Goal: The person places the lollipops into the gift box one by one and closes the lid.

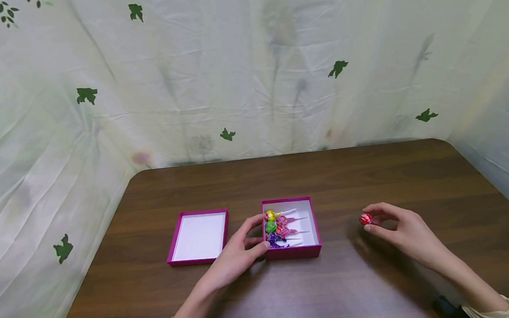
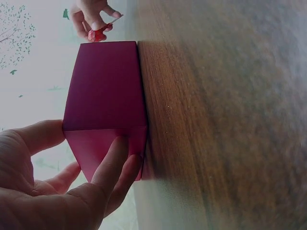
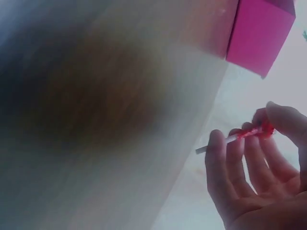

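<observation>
My right hand (image 1: pixel 401 230) pinches a red-wrapped lollipop (image 1: pixel 365 219) above the table, right of an uncovered magenta box (image 1: pixel 293 252). Its white stick crosses the fingers in the right wrist view, where the red wrapper (image 3: pixel 261 130) shows near the thumb. The fingers and thumb of my left hand (image 1: pixel 238 252) hold the box by its left side, with the thumb at the near left corner. Inside the white-lined box, several wrapped lollipops, including a yellow one (image 1: pixel 270 216), a green one (image 1: pixel 270 226) and a purple one (image 1: pixel 274 239), lie with sticks pointing right.
The box's lid (image 1: pixel 198 236), white inside with a magenta rim, lies to the left, partly behind my left hand. All stands on a brown wooden table (image 1: pixel 325 174). A pale curtain (image 1: pixel 241 82) with leaf prints hangs behind and along the sides.
</observation>
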A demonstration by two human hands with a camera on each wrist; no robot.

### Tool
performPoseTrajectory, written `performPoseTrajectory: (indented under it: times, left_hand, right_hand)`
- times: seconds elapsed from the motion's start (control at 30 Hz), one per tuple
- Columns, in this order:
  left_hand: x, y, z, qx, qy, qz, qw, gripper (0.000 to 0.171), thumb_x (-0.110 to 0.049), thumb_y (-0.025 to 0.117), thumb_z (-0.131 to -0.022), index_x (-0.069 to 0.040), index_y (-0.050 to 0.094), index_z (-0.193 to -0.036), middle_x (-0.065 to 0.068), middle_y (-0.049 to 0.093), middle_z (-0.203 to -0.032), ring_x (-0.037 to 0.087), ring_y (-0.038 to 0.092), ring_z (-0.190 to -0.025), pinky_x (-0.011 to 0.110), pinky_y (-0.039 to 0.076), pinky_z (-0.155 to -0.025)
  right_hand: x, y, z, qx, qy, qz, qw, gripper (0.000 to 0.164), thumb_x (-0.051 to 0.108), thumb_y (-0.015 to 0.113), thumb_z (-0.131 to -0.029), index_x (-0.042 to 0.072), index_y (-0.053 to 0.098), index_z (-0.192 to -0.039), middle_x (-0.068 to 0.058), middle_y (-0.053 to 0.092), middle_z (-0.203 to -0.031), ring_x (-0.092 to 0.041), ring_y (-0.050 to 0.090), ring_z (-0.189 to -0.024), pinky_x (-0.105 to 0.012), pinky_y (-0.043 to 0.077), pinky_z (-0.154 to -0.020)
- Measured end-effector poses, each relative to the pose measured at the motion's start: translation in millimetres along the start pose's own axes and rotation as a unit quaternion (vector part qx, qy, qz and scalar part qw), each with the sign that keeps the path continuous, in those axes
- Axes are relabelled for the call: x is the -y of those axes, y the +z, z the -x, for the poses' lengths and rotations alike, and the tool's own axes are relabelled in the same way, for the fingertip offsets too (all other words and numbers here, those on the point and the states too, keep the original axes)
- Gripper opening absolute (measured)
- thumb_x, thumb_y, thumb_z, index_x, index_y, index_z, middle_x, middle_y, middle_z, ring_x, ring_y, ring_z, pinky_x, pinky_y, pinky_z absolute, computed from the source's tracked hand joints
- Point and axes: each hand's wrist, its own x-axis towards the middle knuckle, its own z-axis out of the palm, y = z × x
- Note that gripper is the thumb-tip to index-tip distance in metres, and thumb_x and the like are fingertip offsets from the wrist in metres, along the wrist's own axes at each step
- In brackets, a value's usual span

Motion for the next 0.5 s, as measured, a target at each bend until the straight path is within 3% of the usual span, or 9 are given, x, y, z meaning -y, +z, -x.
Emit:
performPoseTrajectory:
  times: [0.27,0.5]
  left_hand:
    - [-1.5,0.4,1.1,0.001,0.005,0.006,1.0000,0.060,-0.020,0.065,-0.095,-0.023,0.039,-0.149,0.012,0.034,-0.153,0.034,0.055,-0.121,0.048,0.049,-0.092]
    - [-1.0,0.2,1.6,0.004,0.003,0.004,1.0000,0.062,-0.021,0.065,-0.095,-0.023,0.037,-0.150,0.014,0.033,-0.154,0.036,0.055,-0.121,0.050,0.050,-0.092]
  right_hand:
    - [10.9,11.0,-6.0,-0.036,-0.008,-0.058,0.998,0.034,0.010,0.080,-0.082,0.021,0.068,-0.112,0.007,0.070,-0.100,-0.009,0.064,-0.090,-0.023,0.054,-0.071]
    - [21.8,18.0,-12.5,-0.039,-0.035,-0.109,0.993,0.036,0.003,0.078,-0.083,0.014,0.067,-0.115,0.001,0.070,-0.104,-0.012,0.063,-0.094,-0.025,0.056,-0.072]
